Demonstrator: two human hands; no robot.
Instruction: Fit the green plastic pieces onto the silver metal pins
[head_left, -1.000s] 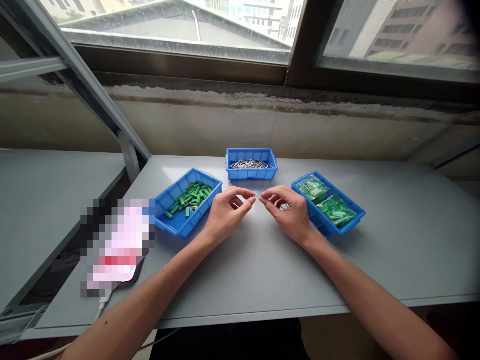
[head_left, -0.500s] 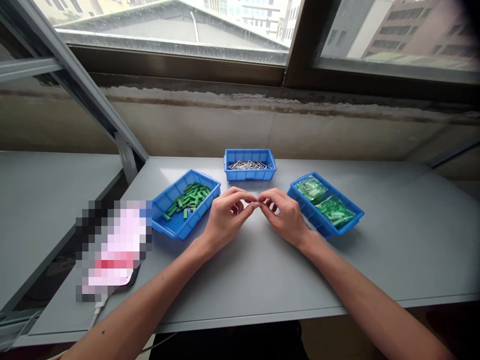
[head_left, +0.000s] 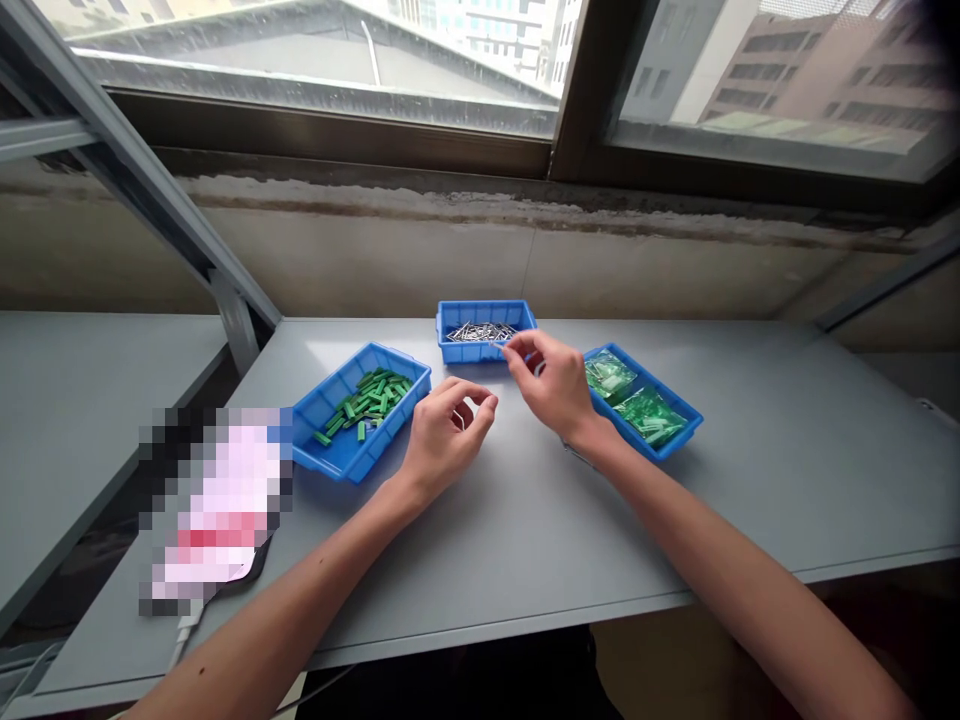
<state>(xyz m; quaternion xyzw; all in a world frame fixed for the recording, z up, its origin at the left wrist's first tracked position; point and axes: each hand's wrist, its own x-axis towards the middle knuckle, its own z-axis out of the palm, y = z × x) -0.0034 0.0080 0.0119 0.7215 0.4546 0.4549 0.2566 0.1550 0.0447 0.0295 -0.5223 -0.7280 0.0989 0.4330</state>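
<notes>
Pinching a pin (head_left: 496,344) between fingertips pressed together, the right hand (head_left: 551,382) hangs over the blue tray (head_left: 480,354); a slack grip could drop it. The left hand (head_left: 450,430) curls loosely, fingers apart.

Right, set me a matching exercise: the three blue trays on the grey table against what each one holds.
Trays:
1. left blue plastic tray
2. middle blue plastic tray
3. right blue plastic tray

Contents:
A. clear bags of green parts
B. green rectangular pieces
C. silver metal pins

Pairs: 1-B, 2-C, 3-A
</notes>
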